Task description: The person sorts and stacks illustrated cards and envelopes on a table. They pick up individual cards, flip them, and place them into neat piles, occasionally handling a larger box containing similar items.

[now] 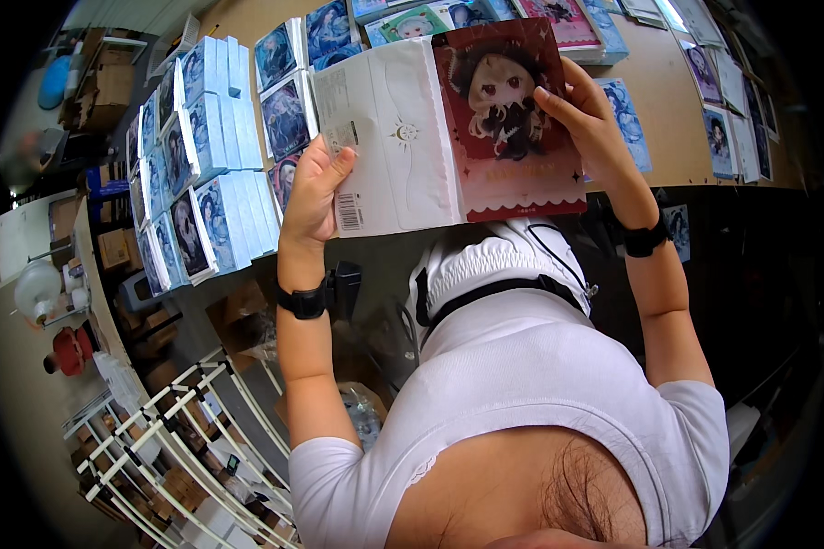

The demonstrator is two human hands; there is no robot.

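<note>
Between my two hands a red and white printed card folder [508, 175] is spread out, above the table's near edge. My left hand [316, 189] grips the white panel by its left edge, thumb on top beside a printed barcode. My right hand [584, 123] pinches the red panel at its upper right edge, thumb over the face with the chibi doll picture. A scalloped white border runs along the red panel's bottom. Whether anything lies inside the folder I cannot tell. Left of it stand rows of stacked illustrated card packs [209, 137].
The wooden table [673, 137] carries more illustrated packs [329, 27] at the back and cards [717, 137] at the right. One blue illustrated card [625, 123] lies beside my right hand. A white tube rack [178, 425] stands at lower left. Cardboard boxes [113, 82] fill the far left.
</note>
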